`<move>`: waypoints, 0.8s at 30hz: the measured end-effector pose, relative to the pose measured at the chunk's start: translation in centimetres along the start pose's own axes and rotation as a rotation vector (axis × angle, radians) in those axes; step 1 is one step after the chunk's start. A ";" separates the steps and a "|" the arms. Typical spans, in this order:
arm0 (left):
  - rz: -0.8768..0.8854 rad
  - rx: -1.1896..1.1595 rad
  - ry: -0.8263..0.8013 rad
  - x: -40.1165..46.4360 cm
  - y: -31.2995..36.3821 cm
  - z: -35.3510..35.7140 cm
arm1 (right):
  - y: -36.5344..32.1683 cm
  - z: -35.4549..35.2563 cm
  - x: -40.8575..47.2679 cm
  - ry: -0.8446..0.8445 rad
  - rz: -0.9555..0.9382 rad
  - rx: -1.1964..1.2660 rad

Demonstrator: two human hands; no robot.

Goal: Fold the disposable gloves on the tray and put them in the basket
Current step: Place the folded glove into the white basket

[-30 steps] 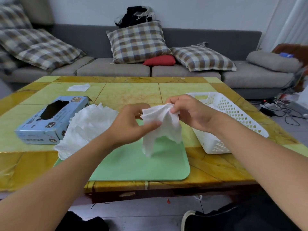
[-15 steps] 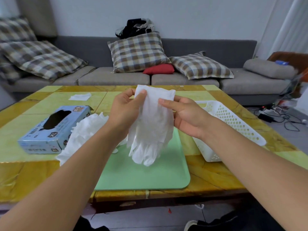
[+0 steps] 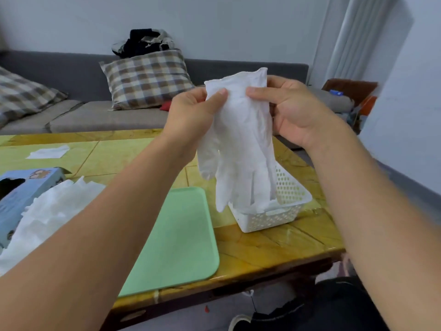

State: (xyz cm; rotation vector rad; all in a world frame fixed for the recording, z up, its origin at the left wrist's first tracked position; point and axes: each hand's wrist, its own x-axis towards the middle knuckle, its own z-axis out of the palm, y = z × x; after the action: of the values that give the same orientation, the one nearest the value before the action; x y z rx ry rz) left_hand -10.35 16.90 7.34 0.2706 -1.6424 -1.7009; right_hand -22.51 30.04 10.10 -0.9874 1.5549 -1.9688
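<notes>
Both the left hand (image 3: 191,113) and the right hand (image 3: 290,111) pinch the cuff of a white disposable glove (image 3: 241,144), which hangs vertically, fingers down, above the white basket (image 3: 284,204); the green tray (image 3: 181,237) lies down-left on the counter (image 3: 274,249).

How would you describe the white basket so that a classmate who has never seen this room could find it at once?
Start at the yellow tiled table in front of the grey sofa. On it lies a flat green tray; the basket stands just right of that tray, partly behind the glove held up by both hands. It alone is white, upright-walled and full of small holes.
</notes>
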 end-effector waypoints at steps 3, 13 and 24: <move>-0.075 0.012 -0.037 1.3 -0.8 2.4 | -0.1 -3.1 0.3 0.040 0.035 -0.035; -0.226 0.153 -0.094 6.6 -5.4 4.1 | 5.2 -7.3 5.2 0.106 0.073 0.033; 0.070 0.352 -0.205 8.6 -10.1 1.4 | 9.6 -9.0 7.9 -0.065 -0.118 -0.143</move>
State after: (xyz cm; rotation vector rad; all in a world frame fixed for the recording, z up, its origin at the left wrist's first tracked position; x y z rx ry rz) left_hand -20.82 11.62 1.06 0.2079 -2.0789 -1.4191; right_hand -35.26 27.61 1.98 -1.2140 1.6546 -1.9026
